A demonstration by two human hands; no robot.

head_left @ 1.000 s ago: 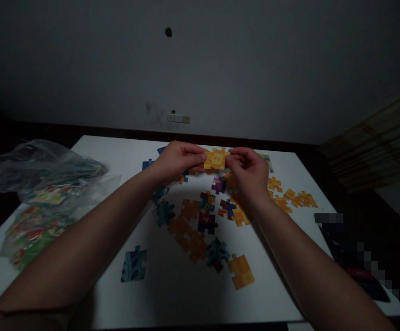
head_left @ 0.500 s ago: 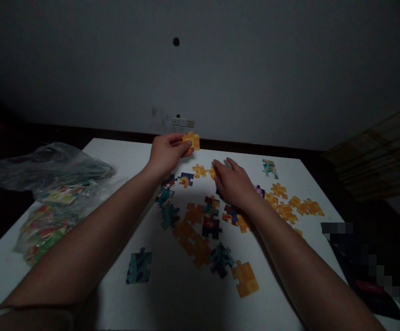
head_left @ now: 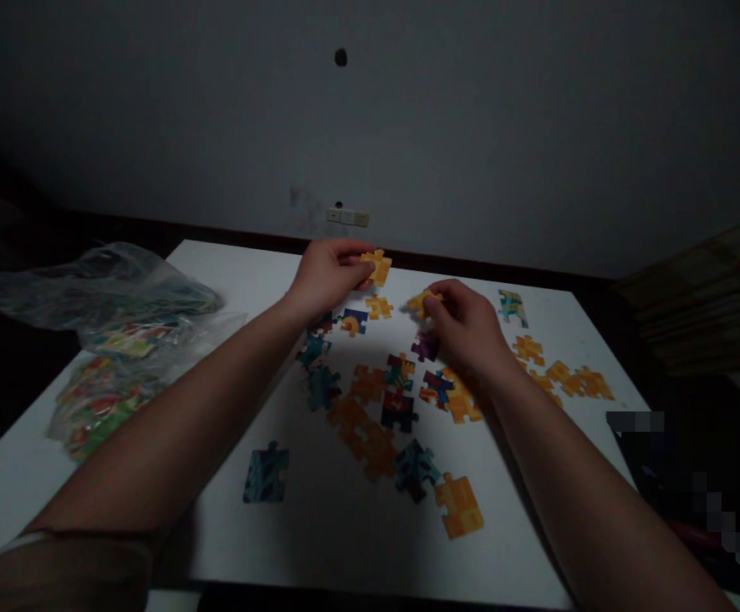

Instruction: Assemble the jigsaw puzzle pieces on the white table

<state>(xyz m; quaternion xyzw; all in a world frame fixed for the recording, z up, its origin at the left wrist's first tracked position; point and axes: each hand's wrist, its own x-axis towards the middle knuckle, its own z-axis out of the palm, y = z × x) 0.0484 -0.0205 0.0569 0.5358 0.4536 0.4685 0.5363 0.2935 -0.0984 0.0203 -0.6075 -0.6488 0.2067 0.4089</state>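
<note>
**Right hand now up with a second orange piece**

Since half a second ago your right hand [head_left: 465,327] has lifted off the table [head_left: 230,263] and pinches a small orange piece [head_left: 422,301] between thumb and fingertips, where before it lay flat among the loose ones. Your left hand [head_left: 328,276] has stayed raised, thumb and forefinger closed on its own orange piece [head_left: 376,265].

Take the wall socket [head_left: 347,217] as your mark: the left piece hangs just below it, the right piece lower and off to the right, the two apart with a bare gap between.

Judging by the matching colour, you are trying these two against each other. Bring them level first, printed side up, and turn the right piece until a tab faces a blank. Hold each by its edges, so your fingertips leave the joining sides free. Slide them together flat; if they resist, do not force them, rotate and try another side. The light is dim, so check the print lines run across the join. Another orange piece [head_left: 379,307] lies on the table between your hands.
</note>
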